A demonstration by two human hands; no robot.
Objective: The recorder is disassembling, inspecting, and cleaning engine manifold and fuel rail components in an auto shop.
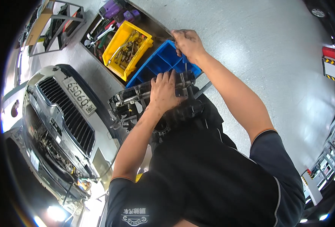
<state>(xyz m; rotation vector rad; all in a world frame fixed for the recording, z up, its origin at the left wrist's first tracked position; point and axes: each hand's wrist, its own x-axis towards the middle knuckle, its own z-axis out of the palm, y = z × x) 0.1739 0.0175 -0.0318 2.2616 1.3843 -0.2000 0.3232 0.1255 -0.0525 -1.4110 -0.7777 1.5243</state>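
Note:
A dark metal engine part (137, 93), probably an engine block, stands upright in front of my body. My left hand (163, 90) lies over its upper side with the fingers spread and stretched toward the far edge. Above its far right end, my right hand (190, 45) is closed round a screwdriver (185, 59) with a blue handle. The thin shaft points down to the engine part; where its tip meets the part is too small to tell.
Beyond the engine part, a blue divided bin (148, 68) and a yellow bin (127, 25) of bolts sit in a tray. Wrenches (99, 36) and a purple power tool (114, 9) lie beside them. A car front (67, 109) with raised hood stands left.

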